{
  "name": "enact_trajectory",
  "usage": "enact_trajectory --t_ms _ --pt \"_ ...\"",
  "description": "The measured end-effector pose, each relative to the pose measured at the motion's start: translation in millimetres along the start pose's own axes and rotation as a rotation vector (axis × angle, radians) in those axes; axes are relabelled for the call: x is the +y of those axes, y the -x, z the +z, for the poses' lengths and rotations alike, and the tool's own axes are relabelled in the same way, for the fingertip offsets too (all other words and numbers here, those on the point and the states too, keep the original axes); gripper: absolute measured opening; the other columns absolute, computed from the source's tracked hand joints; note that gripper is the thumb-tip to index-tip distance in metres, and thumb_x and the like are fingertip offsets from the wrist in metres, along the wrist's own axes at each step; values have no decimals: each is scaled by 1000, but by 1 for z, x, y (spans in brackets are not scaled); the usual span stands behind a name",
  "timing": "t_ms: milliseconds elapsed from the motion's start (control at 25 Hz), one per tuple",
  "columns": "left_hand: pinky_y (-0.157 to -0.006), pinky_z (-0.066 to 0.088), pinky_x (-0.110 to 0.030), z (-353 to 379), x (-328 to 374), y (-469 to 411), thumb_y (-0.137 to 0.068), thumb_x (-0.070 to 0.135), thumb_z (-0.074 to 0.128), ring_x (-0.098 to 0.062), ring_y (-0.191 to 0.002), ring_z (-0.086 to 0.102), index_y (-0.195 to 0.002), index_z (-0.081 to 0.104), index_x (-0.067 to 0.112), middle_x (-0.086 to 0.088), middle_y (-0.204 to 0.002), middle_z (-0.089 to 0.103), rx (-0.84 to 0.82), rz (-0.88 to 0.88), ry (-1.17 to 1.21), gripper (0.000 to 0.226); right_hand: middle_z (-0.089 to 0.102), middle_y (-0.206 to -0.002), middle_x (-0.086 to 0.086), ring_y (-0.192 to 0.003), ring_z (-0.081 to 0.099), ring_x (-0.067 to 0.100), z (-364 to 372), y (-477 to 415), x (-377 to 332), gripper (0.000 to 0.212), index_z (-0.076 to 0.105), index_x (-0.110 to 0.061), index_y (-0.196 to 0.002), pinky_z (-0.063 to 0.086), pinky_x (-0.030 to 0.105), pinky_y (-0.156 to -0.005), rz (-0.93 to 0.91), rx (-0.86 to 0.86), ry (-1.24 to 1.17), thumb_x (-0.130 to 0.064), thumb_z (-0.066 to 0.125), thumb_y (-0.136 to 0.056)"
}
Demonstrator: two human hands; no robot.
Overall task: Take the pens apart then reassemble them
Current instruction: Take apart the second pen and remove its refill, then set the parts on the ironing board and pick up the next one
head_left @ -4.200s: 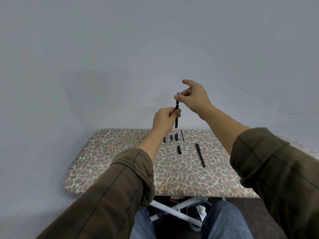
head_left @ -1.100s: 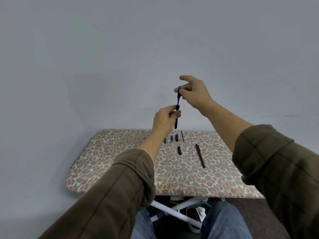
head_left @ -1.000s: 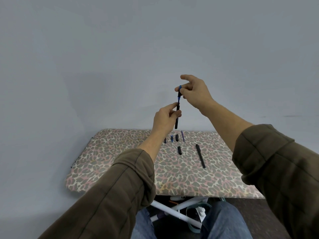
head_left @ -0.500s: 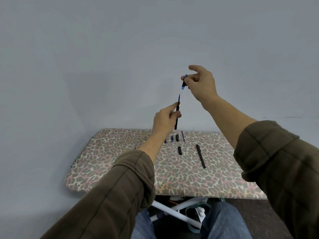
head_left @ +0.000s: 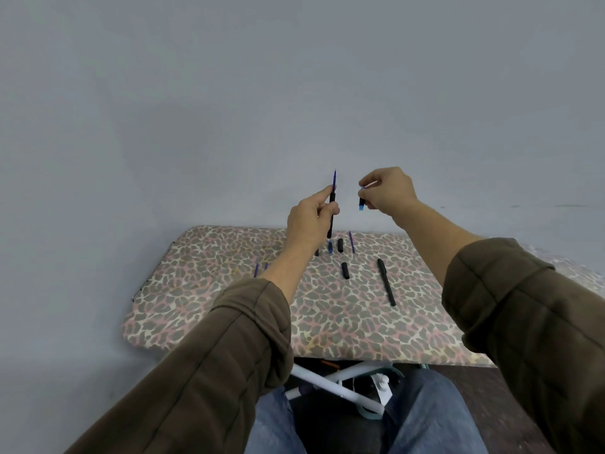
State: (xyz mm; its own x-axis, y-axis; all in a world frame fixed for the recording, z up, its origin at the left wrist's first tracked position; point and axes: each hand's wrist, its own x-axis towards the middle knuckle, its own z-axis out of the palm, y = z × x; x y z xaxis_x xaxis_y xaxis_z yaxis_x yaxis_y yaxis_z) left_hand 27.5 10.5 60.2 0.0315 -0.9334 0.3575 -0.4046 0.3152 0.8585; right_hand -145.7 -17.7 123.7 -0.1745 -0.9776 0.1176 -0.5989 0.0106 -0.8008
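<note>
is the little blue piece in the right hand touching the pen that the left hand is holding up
Apart. The head view shows bare grey wall between the blue piece and the pen.

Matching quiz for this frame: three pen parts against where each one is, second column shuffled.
1. black barrel with blue refill sticking out the top
2. small blue-ended piece
3. long black pen

A. lying on the leopard-print board
B. held upright in the left hand
C. pinched in the right hand

Pairs: 1-B, 2-C, 3-A.
</note>
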Motion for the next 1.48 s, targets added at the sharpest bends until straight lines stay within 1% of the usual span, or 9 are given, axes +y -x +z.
enact_trajectory --t_ms 120,360,480,600,800,880,1000,1280,1480 --pt "-87 53 -27 3 -15 -3 -102 21 55 -10 -94 69 -142 58 28 12 -92 76 10 -12 -14 41 76 -98 17 -81 76 28 19 -9 24 17 78 -7 -106 65 42 -84 103 -64 54 -1 72 -91" --pt "-64 41 -1 13 -47 -12 -101 24 57 5 -77 64 -140 60 32 16 -90 75 27 -59 -38 40 75 -101 18 -92 78 35 54 -20 66 9 77 -7 -94 65 43 -84 237 -194 156 1 73 -94" --pt "-64 42 -3 15 -59 -18 -101 23 57 -2 -73 65 -140 60 31 14 -89 76 26 -66 -48 40 77 -105 20 -92 78 35 68 -24 73 12 79 -3 -104 65 42 -85 264 -236 169 0 72 -94" --pt "-65 41 -2 18 -70 -22 -101 21 58 4 -70 63 -139 61 30 17 -84 74 27 -77 -60 40 78 -103 21 -93 79 35 88 -27 72 14 79 0 -106 65 44 -87 263 -301 195 -4 76 -93" --pt "-67 44 -6 15 -89 -25 -101 20 57 2 -69 63 -141 59 31 14 -88 76 3 -124 -34 41 79 -100 14 -95 78 26 126 -31 72 22 77 -3 -107 65 42 -87 222 -397 451 -14 78 -88" --pt "-70 46 -12 11 -95 -26 -102 21 57 5 -71 62 -142 58 31 13 -90 77 -4 -149 -34 41 77 -93 9 -85 75 24 137 -34 74 23 73 -4 -101 63 35 -71 228 -425 551 -20 79 -85" --pt "-73 47 -18 7 -103 -27 -103 22 57 6 -71 63 -144 56 28 12 -92 77 -9 -160 -41 42 62 -73 5 -61 59 19 150 -37 82 29 58 -8 -82 42 28 -46 238 -407 648 -25 81 -84" --pt "-62 42 -14 3 -116 -28 -103 20 56 9 -53 53 -146 55 25 9 -95 77 -1 -162 -28 43 60 -65 3 -54 57 17 166 -44 92 41 55 -13 -75 35 22 -38 235 -404 726 -35 90 -73" --pt "-71 48 -15 2 -116 -26 -103 21 56 4 -73 65 -146 55 26 12 -94 77 -5 -168 -15 43 59 -64 2 -54 57 17 168 -46 94 43 58 -11 -76 36 25 -39 246 -417 699 -35 93 -70"
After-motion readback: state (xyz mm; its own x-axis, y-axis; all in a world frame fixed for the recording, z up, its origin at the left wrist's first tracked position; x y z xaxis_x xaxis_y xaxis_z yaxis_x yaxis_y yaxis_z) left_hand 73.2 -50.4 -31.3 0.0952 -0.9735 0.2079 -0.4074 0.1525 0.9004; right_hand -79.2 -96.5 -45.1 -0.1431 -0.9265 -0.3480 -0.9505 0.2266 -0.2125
